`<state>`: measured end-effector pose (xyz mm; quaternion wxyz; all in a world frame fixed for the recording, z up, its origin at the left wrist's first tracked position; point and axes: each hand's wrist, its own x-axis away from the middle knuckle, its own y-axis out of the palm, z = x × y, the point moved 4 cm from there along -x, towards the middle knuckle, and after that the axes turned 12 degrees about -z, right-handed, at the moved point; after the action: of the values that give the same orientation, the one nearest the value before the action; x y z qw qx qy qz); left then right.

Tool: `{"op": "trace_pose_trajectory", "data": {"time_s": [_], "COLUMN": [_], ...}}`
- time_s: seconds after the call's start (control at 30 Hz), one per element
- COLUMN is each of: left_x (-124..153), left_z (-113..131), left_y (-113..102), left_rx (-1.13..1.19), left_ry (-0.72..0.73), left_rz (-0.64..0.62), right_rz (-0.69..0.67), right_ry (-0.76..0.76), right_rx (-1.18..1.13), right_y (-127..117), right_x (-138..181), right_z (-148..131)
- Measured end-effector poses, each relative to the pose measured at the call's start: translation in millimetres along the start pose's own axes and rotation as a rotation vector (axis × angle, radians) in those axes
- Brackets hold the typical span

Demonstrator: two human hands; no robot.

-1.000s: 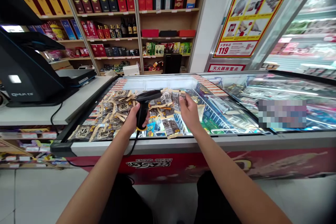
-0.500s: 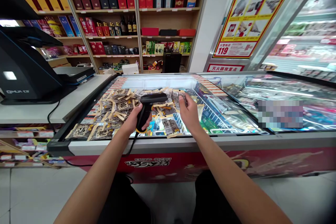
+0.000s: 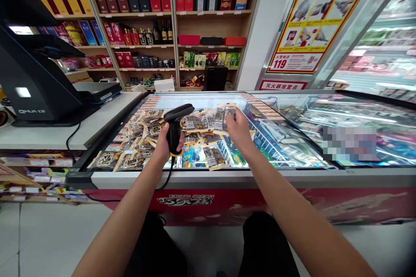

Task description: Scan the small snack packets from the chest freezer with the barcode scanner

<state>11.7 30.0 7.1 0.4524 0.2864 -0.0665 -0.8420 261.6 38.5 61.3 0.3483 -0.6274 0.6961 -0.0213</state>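
My left hand (image 3: 165,142) is wrapped round the handle of a black barcode scanner (image 3: 175,127), whose head tilts up to the right. A cord hangs from the scanner's base. Pinched in my right hand (image 3: 239,130) is a snack packet (image 3: 222,117) with dark contents and tan edges, its printed back towards me. Many similar packets (image 3: 152,130) lie heaped on the glass top of a chest freezer (image 3: 227,177), mostly left of and behind the scanner. A single packet (image 3: 213,156) rests near the front edge, between my hands.
A black point-of-sale machine (image 3: 35,82) stands on the white counter (image 3: 19,137) to the left. Behind the freezer are shelves (image 3: 139,15) of boxed bottles. Wire baskets (image 3: 264,136) show through the glass. The scanner's cord (image 3: 169,177) runs down the freezer front.
The scanner has moved slightly left and its head has tilted upward. My right hand has raised its packet a little, so more of the packet shows. The view has shifted slightly.
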Motion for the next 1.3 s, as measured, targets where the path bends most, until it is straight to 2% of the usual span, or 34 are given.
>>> {"op": "trace_pose_trajectory", "data": {"time_s": [0.17, 0.3, 0.43, 0.53, 0.7, 0.87, 1.0, 1.13, 1.2, 1.3], "left_x": [-1, -1, -3, -4, -3, 6, 21, 36, 42, 48], "left_z": [7, 7, 8, 8, 4, 5, 10, 11, 7, 5], "left_y": [-2, -2, 1, 4, 4, 13, 27, 39, 40, 41], "left_rx": [-0.008, 0.002, -0.015, -0.034, -0.056, -0.207, -0.655, -1.189, -1.349, -1.499], "left_ry": [0.069, 0.057, 0.048, 0.050, 0.051, -0.063, -0.197, -0.149, -0.175, -0.197], "left_rz": [0.055, 0.074, 0.033, 0.005, 0.016, -0.071, -0.159, -0.270, -0.319, -0.324], "right_rz": [-0.119, -0.176, -0.207, -0.223, -0.211, -0.057, 0.049, 0.094, 0.113, 0.122], "right_ry": [0.025, 0.017, 0.073, 0.078, 0.066, -0.110, -0.160, -0.106, -0.080, -0.068], "right_rx": [-0.011, 0.170, 0.413, 0.475, 0.370, 0.180, 0.098, 0.045, 0.020, 0.003], "right_y": [26, 52, 61, 58, 47, 19, -8, -22, -24, -24], "right_x": [-58, -92, -105, -105, -95, -63, -20, 12, 22, 32], "right_z": [-20, -18, -1, 10, 12, 4, 17, 46, 61, 76]}}
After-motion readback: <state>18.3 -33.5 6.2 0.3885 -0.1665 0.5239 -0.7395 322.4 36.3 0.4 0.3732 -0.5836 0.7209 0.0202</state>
